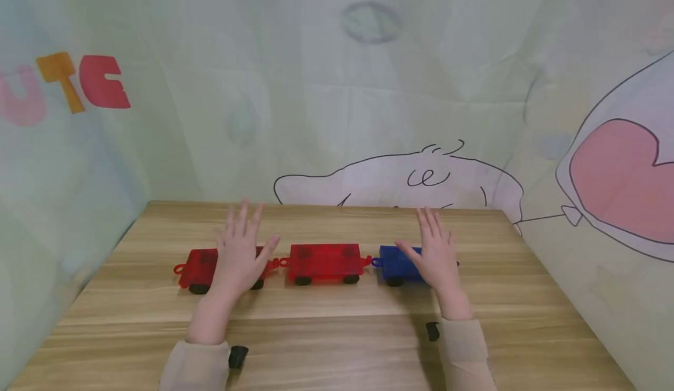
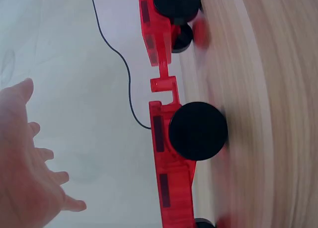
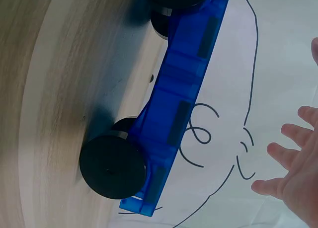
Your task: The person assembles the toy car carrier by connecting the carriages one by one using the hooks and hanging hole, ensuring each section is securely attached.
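Note:
Three see-through toy train cars with black wheels stand in a row on the wooden table. My left hand [image 1: 239, 262] is raised in front of the left red car [image 1: 197, 269], fingers spread, holding nothing. In the left wrist view, a gap shows between that hand [image 2: 25, 163] and the red car [image 2: 175, 190]. Across from it, my right hand [image 1: 438, 256] overlaps the blue car [image 1: 394, 265], whose right part it hides. The right wrist view shows the right hand [image 3: 298, 173] apart from the blue car [image 3: 169, 99]. Between the hands sits the middle red car [image 1: 324, 261].
Small hooks and rings at the car ends lie close to each other. The wooden table [image 1: 337, 344] ends at a pale cloth backdrop [image 1: 210, 116] printed with letters, a line-drawn figure and a heart balloon. Black pieces [image 1: 239, 357] show beside the sleeves.

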### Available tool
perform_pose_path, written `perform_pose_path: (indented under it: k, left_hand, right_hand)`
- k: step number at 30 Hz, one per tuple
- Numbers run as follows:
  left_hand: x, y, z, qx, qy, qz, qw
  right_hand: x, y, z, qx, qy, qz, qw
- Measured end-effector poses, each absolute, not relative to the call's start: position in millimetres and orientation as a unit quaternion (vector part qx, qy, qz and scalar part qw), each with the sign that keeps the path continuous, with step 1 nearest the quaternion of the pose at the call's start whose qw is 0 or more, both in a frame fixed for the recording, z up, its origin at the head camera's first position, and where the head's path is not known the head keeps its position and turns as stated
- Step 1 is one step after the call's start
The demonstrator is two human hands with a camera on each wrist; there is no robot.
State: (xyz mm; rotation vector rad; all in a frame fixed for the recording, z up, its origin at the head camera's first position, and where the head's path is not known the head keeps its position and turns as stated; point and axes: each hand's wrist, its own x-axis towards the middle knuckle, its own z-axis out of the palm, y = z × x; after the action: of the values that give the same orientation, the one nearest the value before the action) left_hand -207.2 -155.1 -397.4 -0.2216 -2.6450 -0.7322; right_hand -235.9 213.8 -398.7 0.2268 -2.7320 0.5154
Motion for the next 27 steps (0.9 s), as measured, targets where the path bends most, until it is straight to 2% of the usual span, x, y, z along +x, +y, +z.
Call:
perform_pose_path:
  k: [3, 13, 27]
  left_hand:
    - [-208, -154, -397, -0.082, -0.942, -0.278, 0.171]
    - [-207, -148, -399, -0.096, -0.938, -0.294, 0.154]
    - [-211, -136, -403, -0.125, -0.929, -0.314, 0.152]
  right_hand:
    - [-237, 215, -400, 0.078, -0.963, 0.195, 0.167]
    - [-240, 218, -402, 0.083, -0.966, 0.195, 0.152]
    - [-241, 226, -404, 0.071, -0.953, 0.266, 0.124]
